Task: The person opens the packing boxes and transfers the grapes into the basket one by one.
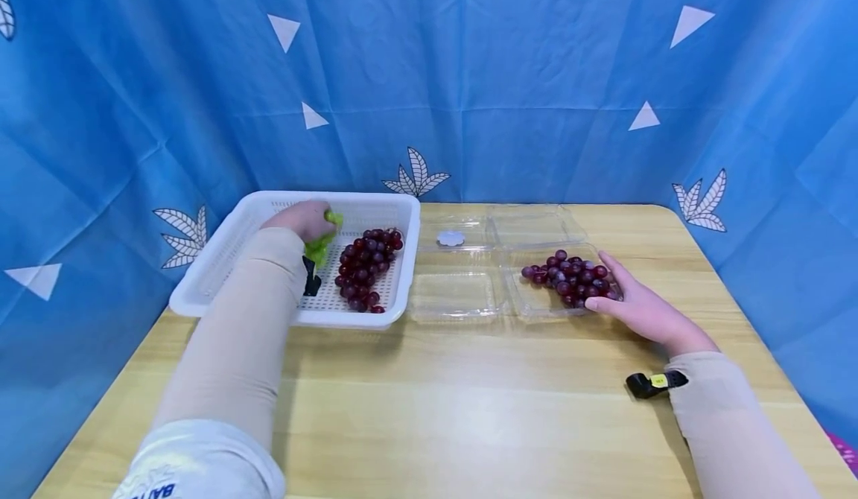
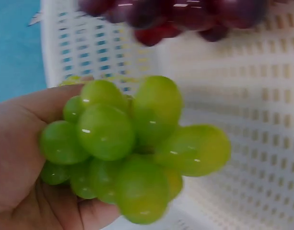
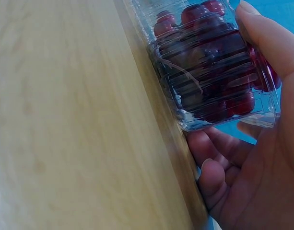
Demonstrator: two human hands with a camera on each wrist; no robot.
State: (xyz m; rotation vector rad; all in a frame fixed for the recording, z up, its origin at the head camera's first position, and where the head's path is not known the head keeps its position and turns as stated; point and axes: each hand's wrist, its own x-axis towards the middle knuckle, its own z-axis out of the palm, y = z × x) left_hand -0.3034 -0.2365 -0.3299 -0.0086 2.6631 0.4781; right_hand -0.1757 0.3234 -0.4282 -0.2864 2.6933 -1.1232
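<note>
In the head view my left hand is inside the white basket, at its back. The left wrist view shows its fingers curled round a bunch of green grapes. Beside this hand a bunch of red grapes lies in the basket. My right hand holds the right front corner of a clear plastic container. Its thumb is at the front rim and its other fingers are at the right side. Another bunch of red grapes lies in that container.
More clear plastic trays adjoin the filled container to the left and behind. A small white label is on one of them. The wooden table meets a blue curtain at the back and sides.
</note>
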